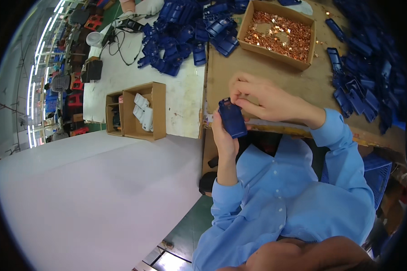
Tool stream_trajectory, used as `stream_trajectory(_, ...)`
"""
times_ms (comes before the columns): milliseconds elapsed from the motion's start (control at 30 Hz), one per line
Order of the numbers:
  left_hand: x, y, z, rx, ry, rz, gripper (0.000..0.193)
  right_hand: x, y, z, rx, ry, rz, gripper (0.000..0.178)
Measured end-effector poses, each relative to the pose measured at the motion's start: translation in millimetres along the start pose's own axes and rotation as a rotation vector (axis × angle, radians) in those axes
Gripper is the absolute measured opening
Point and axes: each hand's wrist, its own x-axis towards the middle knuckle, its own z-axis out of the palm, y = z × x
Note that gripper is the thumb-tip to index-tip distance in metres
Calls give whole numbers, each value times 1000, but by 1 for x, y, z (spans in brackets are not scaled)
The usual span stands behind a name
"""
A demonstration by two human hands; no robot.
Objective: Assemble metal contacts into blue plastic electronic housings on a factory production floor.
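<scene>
Coppery bits (298,41) line a box (291,62), left hand (224,135) clasping a blue casing (234,122), right hand (266,99) pinched beside it.

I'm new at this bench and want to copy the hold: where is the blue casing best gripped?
The blue casing is probably best held by its long edges, coming from the lower left, as the left hand does: its body is oblong, and the right hand is at its upper end.
</scene>
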Motion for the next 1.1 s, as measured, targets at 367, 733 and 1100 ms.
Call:
stream_trajectory(367,-4,-1,8,-67,-83,200,47,-5,7,22,-214,114,-187,5)
stream_trajectory(733,-5,2,15,178,3,261,43,-6,7,23,-318,213,-182,16)
stream_trajectory(1100,-12,5,22,468,5,281,30,-8,8,14,-315,140,-14,20)
